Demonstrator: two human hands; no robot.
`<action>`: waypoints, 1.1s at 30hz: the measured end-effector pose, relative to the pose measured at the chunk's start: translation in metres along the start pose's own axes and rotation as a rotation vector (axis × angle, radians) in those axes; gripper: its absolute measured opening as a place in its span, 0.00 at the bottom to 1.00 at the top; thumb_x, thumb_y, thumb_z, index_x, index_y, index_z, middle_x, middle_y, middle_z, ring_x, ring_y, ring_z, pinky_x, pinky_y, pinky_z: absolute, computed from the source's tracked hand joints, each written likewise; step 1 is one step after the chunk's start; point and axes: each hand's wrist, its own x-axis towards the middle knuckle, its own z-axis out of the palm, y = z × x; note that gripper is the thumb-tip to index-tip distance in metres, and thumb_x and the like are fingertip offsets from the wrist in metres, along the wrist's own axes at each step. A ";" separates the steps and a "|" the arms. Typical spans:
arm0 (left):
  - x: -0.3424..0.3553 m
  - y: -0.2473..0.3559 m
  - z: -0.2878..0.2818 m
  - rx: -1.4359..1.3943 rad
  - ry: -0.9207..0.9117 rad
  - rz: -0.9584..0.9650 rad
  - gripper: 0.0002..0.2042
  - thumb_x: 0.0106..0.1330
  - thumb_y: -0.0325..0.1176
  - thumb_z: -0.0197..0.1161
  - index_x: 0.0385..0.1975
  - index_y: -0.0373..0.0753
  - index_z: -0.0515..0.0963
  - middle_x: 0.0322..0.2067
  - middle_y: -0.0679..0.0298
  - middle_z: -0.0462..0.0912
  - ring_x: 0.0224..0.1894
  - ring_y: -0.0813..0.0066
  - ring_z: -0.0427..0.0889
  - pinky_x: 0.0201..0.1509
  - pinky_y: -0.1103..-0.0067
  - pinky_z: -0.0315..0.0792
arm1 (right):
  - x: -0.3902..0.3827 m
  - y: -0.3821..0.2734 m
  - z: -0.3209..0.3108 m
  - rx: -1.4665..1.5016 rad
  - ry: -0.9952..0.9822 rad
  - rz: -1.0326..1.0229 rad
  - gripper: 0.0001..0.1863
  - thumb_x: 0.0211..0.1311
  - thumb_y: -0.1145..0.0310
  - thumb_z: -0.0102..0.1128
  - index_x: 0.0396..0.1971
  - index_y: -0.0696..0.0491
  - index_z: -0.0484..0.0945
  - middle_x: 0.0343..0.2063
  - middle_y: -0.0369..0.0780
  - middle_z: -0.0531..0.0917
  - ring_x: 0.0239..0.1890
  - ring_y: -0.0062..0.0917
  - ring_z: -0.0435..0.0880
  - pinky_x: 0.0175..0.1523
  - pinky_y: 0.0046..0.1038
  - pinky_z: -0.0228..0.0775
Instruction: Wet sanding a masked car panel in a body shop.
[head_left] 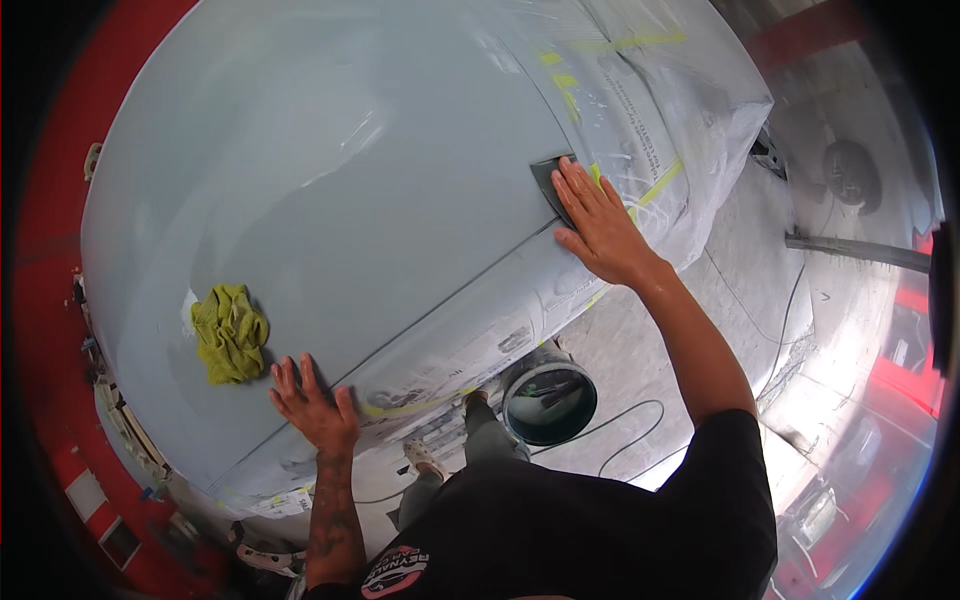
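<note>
A smooth grey car hood (400,190), wet and shiny in places, spreads in front of me. Near its right edge my right hand (605,225) holds a dark sheet of sandpaper (545,183) flat against the surface, beside the hood's seam. The fingers lie extended over the sheet and cover part of it. My left hand (318,408) rests on the hood near its front edge, fingers spread, nothing in it. Just beyond that hand, a crumpled yellow-green cloth (230,333) lies on the hood.
Clear plastic masking film (690,120) with yellow-green tape (655,185) covers the car at the right. Below the hood edge, a dark bucket (549,403) with liquid stands on the concrete floor (735,290) by my feet. A thin hose (640,405) curves beside it.
</note>
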 end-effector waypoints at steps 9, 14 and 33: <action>0.002 0.002 0.002 -0.015 0.013 -0.001 0.30 0.71 0.52 0.46 0.68 0.42 0.60 0.69 0.52 0.56 0.73 0.48 0.49 0.71 0.46 0.39 | -0.009 -0.100 0.020 0.055 0.157 0.218 0.36 0.72 0.50 0.40 0.70 0.59 0.52 0.72 0.51 0.52 0.74 0.42 0.49 0.74 0.50 0.39; 0.001 0.002 0.004 -0.020 0.019 0.002 0.30 0.70 0.50 0.47 0.68 0.42 0.60 0.69 0.52 0.56 0.73 0.48 0.49 0.72 0.46 0.39 | -0.019 -0.115 0.024 0.080 0.187 0.310 0.36 0.71 0.52 0.44 0.69 0.61 0.54 0.71 0.52 0.54 0.73 0.44 0.53 0.73 0.51 0.43; 0.003 0.005 0.004 -0.030 0.008 0.001 0.30 0.71 0.52 0.45 0.68 0.42 0.60 0.69 0.51 0.56 0.74 0.49 0.48 0.72 0.46 0.38 | -0.024 -0.027 0.006 0.017 0.121 0.151 0.34 0.71 0.56 0.42 0.71 0.58 0.50 0.72 0.47 0.52 0.74 0.37 0.50 0.75 0.47 0.38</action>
